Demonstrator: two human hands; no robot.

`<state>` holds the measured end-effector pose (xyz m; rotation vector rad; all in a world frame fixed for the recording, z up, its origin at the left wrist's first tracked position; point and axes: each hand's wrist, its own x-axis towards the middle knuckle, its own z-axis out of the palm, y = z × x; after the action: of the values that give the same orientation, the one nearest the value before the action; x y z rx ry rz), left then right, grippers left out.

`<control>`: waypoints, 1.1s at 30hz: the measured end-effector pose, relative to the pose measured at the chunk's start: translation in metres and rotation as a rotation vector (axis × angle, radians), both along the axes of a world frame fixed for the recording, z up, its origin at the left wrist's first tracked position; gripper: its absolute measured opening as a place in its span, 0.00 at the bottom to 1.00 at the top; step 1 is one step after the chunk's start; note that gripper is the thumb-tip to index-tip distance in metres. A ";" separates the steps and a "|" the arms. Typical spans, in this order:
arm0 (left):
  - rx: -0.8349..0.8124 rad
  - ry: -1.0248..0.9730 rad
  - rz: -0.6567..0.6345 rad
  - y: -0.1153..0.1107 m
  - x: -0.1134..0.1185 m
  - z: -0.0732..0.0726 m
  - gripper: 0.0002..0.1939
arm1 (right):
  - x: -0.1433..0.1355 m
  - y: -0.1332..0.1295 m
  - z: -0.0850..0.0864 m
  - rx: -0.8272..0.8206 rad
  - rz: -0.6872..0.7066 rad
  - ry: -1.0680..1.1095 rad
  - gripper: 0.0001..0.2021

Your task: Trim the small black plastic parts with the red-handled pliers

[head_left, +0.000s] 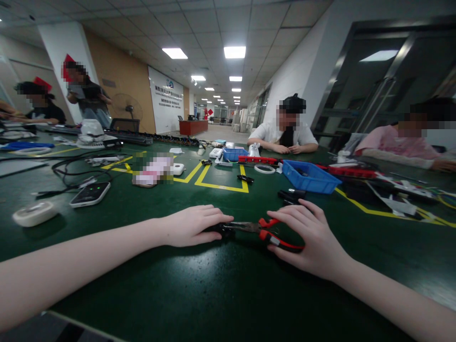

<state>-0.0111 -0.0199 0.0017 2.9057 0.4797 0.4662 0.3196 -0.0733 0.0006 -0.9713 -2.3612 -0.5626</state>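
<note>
My right hand [309, 237] is closed around the red-and-black handles of a pair of long-nose pliers [249, 227]. The handles are spread somewhat apart, and the metal jaws point left toward my other hand. Between the thumb and fingers of my left hand [199, 225] is a small black part [225, 230], mostly hidden by the fingers. The plier tips meet or overlap this part; whether they grip it I cannot tell. Both hands are low over the green table [199, 289].
Beyond my hands lie black pieces [292, 195], a blue bin [309, 176], a smaller blue tray [235, 154] and a phone [153, 171]. A white-edged device [90, 194] with green lights and cables are at left. A person [285, 126] sits across the table; others are at both sides.
</note>
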 end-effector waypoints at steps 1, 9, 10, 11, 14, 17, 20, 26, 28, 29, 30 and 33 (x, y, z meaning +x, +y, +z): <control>0.003 0.002 0.000 0.000 0.000 0.000 0.23 | 0.000 0.000 0.000 0.002 0.002 -0.004 0.27; 0.010 -0.001 0.013 0.000 0.000 -0.001 0.25 | -0.002 -0.001 0.001 0.030 0.016 -0.012 0.25; 0.014 0.003 0.010 0.000 0.000 -0.001 0.25 | -0.002 0.000 0.001 0.030 0.017 -0.010 0.25; 0.018 0.008 0.005 0.000 0.000 -0.001 0.24 | -0.002 0.000 0.001 0.031 0.021 -0.007 0.24; 0.032 0.018 -0.011 0.001 0.000 -0.001 0.22 | -0.002 0.000 0.000 0.039 0.031 -0.003 0.24; 0.031 0.003 -0.019 0.001 0.000 -0.001 0.21 | -0.002 0.000 0.000 0.054 0.034 -0.006 0.23; 0.019 -0.013 -0.014 0.001 -0.001 -0.002 0.20 | -0.003 -0.001 0.000 0.058 0.031 -0.013 0.23; -0.008 -0.023 -0.005 0.001 -0.002 -0.002 0.20 | -0.002 -0.001 0.001 0.076 0.018 -0.030 0.24; -0.015 -0.021 -0.004 0.001 -0.002 -0.002 0.20 | -0.002 0.000 0.000 0.077 0.020 -0.028 0.24; -0.017 -0.023 -0.006 0.001 -0.002 -0.002 0.20 | -0.002 0.000 0.000 0.073 0.025 -0.026 0.24; -0.020 -0.029 -0.010 0.001 -0.002 -0.001 0.20 | -0.001 0.000 0.000 0.064 0.030 -0.024 0.24; -0.009 -0.064 -0.033 0.000 -0.002 -0.001 0.20 | -0.002 -0.001 0.000 0.024 0.048 -0.017 0.24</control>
<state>-0.0129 -0.0202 0.0009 2.8753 0.4225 0.5481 0.3181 -0.0745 0.0008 -0.9006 -2.3808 -0.5812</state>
